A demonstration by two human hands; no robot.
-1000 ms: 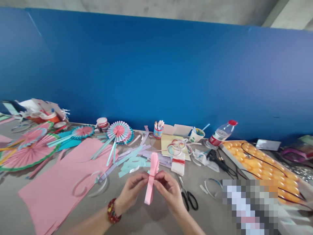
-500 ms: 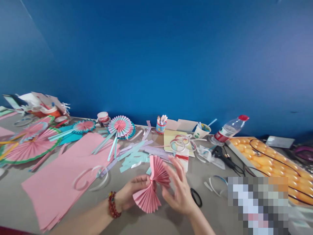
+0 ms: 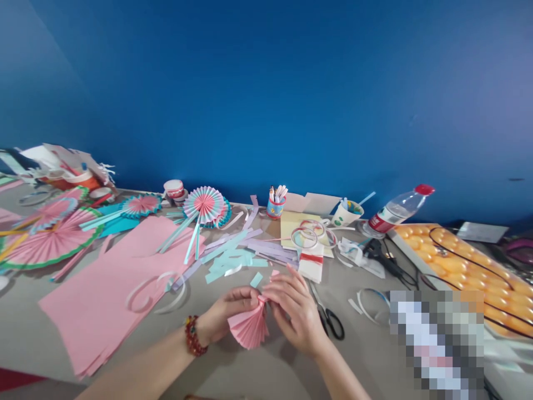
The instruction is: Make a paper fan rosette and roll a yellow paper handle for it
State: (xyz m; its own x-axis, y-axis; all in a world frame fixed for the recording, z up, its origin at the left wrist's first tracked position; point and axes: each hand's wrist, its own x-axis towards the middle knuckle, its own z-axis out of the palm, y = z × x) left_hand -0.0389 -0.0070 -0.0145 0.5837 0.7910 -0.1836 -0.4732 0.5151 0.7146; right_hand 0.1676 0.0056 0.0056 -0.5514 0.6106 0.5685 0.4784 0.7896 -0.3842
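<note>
A pleated pink paper fan (image 3: 250, 326), pinched narrow at its middle, is held low over the table in front of me. My left hand (image 3: 233, 310), with a beaded bracelet at the wrist, grips the narrow middle between thumb and fingers. Bent over the fan's upper half is my right hand (image 3: 295, 310), closed on the folds and hiding most of that half. The lower half spreads out below, between both hands. Black-handled scissors (image 3: 334, 324) lie just right of my right hand, their blades partly behind it. Mint paper scraps (image 3: 227, 264) lie beyond my hands.
Pink paper sheets (image 3: 100, 294) are stacked at left, with finished rosettes (image 3: 204, 204) behind. A pen cup (image 3: 276, 206), a paper cup (image 3: 347, 212) and a tilted-looking plastic bottle (image 3: 393, 214) stand along the blue wall. A glue gun (image 3: 385, 261) and its cord lie at right.
My right hand has moved from beside the fan, fingers spread, to close over its upper half. The fan's upper half is now mostly covered, and the scissors show more.
</note>
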